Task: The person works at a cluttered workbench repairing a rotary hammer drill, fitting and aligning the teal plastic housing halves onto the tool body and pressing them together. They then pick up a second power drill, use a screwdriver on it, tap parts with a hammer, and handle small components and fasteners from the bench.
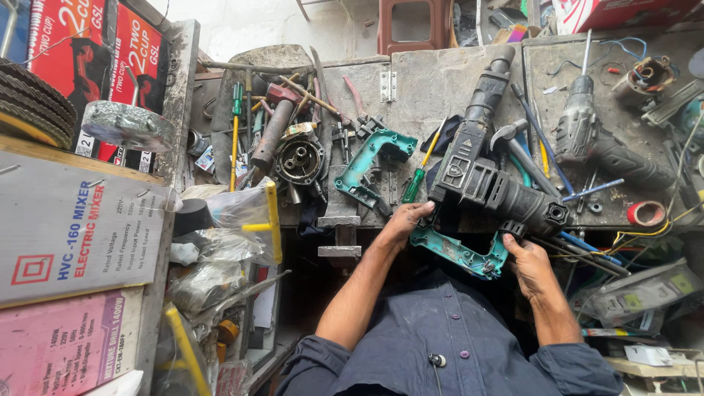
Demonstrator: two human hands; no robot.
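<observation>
A large black rotary hammer drill (484,176) lies diagonally on the grey workbench (433,88), nose pointing away from me. Under its rear end sits a teal plastic handle shell (458,253). My left hand (405,220) grips the left end of that teal shell, next to the drill body. My right hand (529,265) holds the shell's right end, fingers touching the drill's rear housing. A second teal handle half (370,165) lies loose on the bench to the left, beside a green-handled screwdriver (416,180).
A grey drill (598,143) lies at the right with a hammer (513,143), a red tape roll (646,213) and loose wires. Screwdrivers, a motor part (299,160) and metal tools crowd the left of the bench. Cardboard boxes (73,235) and plastic bags (235,220) fill the far left.
</observation>
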